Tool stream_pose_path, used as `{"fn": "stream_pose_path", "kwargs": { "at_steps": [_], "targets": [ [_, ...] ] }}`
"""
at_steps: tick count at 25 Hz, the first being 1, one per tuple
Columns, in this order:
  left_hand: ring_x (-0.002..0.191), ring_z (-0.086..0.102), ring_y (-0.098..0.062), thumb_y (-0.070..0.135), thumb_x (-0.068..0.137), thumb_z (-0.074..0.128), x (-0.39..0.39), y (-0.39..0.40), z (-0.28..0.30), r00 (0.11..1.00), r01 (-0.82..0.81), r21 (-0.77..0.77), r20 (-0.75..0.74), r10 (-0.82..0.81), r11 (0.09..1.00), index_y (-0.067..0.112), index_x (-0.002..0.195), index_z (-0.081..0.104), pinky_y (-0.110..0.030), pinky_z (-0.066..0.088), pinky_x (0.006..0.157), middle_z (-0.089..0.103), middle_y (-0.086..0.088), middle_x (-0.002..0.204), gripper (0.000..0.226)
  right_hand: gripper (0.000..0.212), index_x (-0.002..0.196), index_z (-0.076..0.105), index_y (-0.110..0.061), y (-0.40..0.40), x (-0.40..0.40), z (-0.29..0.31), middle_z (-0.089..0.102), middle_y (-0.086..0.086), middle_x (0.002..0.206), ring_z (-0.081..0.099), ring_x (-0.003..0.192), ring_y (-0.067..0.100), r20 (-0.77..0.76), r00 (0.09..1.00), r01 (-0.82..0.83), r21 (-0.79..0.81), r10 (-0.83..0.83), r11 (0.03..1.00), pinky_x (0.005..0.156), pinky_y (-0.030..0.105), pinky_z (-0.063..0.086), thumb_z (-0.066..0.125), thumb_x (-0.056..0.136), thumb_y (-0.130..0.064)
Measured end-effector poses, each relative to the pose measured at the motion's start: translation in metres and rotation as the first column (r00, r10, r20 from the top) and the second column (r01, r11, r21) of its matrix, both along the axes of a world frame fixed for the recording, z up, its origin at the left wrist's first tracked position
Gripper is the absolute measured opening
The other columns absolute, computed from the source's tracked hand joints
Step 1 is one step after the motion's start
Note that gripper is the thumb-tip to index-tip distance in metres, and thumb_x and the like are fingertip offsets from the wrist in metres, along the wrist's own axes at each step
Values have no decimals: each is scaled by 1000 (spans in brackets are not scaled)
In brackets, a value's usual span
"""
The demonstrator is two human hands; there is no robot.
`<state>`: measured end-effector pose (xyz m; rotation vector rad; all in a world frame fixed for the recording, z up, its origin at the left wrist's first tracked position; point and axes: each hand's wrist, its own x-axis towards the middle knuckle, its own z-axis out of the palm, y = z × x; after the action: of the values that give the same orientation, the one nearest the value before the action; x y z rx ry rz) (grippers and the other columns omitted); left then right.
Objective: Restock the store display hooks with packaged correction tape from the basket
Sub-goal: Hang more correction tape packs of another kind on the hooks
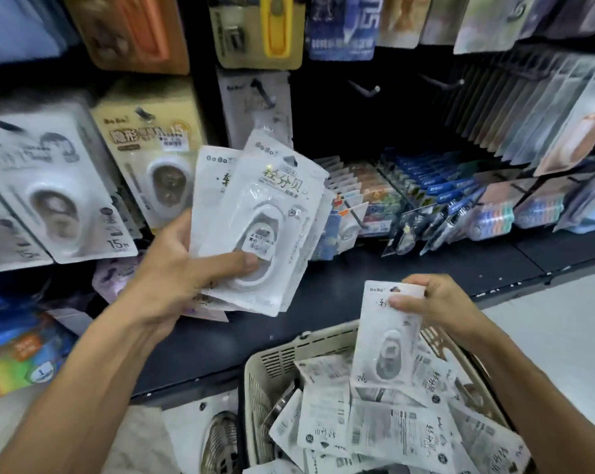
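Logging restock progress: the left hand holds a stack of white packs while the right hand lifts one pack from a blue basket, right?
Not quite: the basket is beige, not blue, per the head view. The left hand does hold the stack, and the right hand lifts one pack.

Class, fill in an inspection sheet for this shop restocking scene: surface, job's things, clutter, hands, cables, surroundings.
Surface: dark shelf ledge below the hooks.
Job's things: stack of correction tape packs in the left hand; single pack lifted over the beige basket; bare hooks.
Clutter: loose packs heaped in the basket.
Hands: left hand grips the stack; right hand pinches the single pack's top.
Cables: nothing seen.
Surroundings: hanging stationery, small fan on the floor.
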<state>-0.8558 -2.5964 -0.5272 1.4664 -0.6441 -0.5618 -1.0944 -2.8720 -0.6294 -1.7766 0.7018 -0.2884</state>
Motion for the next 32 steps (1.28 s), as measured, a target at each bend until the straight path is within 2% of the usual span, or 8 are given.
{"fn": "stream_pose_path", "kwargs": {
  "at_steps": [4,7,11,14,18,24,29,32],
  "targets": [
    [82,77,-16,1,58,76,20,22,29,989,-148,-325,-28,147,934,31,98,76,-30,61,58,79,2,96,51,22,71,67,-29,31,61,96,74,3,75,69,62,14,412,910,11,99,-51,995,53,25,55,88,63,-28],
    [87,74,-17,1,69,62,30,33,31,965,-259,-430,-76,252,865,27,112,70,-42,63,70,76,4,100,50,15,81,62,-34,48,118,154,70,-2,79,65,67,15,550,835,27,-13,-15,1000,54,27,52,75,86,-30],
    [91,71,-18,5,76,53,37,45,35,966,-260,-475,-136,222,841,13,144,49,-47,60,73,69,0,107,69,9,97,53,-26,62,175,197,61,-6,87,53,66,-3,486,871,89,-304,74,949,58,14,43,61,100,-23],
    [86,75,-13,3,79,50,33,42,29,969,-245,-485,-135,205,839,30,123,69,-48,62,66,76,7,100,55,19,97,51,-32,61,187,196,61,-9,99,56,70,-9,407,913,153,-336,-3,929,56,11,42,69,93,-31],
    [83,77,-14,5,75,56,26,34,25,967,-237,-484,-203,155,842,37,103,76,-46,62,64,79,5,96,47,30,101,56,-28,55,184,183,74,2,98,73,88,22,433,891,198,-92,-140,976,70,48,61,81,85,-33],
    [88,77,-17,10,62,72,17,19,26,968,-193,-466,-235,90,864,30,103,77,-31,62,65,79,-3,101,46,34,130,52,-28,69,184,173,63,-8,121,61,107,12,379,902,299,-206,-205,932,85,28,51,61,99,-37],
    [90,77,-21,16,54,81,12,11,25,957,-191,-446,-283,64,875,28,101,79,-38,63,66,79,-8,104,49,37,121,65,-29,117,148,145,76,0,114,75,97,19,527,816,-321,76,236,944,76,27,59,75,86,-25],
    [86,77,-23,6,61,76,12,11,27,944,-235,-415,-313,105,879,22,106,74,-41,63,61,78,-9,103,48,34,121,65,-24,121,142,136,76,2,115,75,100,22,529,844,-186,146,82,972,79,27,59,73,90,-12]
  ]
}}
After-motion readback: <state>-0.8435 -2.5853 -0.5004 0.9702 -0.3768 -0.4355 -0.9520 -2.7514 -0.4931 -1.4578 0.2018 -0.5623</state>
